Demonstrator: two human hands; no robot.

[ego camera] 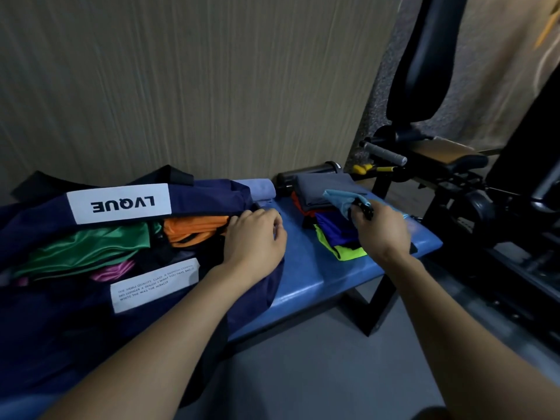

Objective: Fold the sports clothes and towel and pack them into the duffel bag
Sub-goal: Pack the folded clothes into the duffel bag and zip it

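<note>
Seen from the head camera, a navy duffel bag (pixel 121 298) lay open on a blue padded surface (pixel 318 268), already holding folded green (pixel 91 250), orange (pixel 194 228) and pink (pixel 112 272) garments. The left hand (pixel 254 234) rested at the bag's right end, fingers curled on its edge beside the orange garment. To the right of the bag, the right hand (pixel 381 225) pinched a light blue cloth (pixel 342 198) together with a small black item too blurred to identify. Beneath that hand sat a stack of folded clothes (pixel 333 228), grey on top, with blue and neon yellow below. A folded blue towel (pixel 257 187) and a black bottle (pixel 306 174) lay behind the bag's right end. Gym equipment (pixel 424 71) stood further right.
</note>
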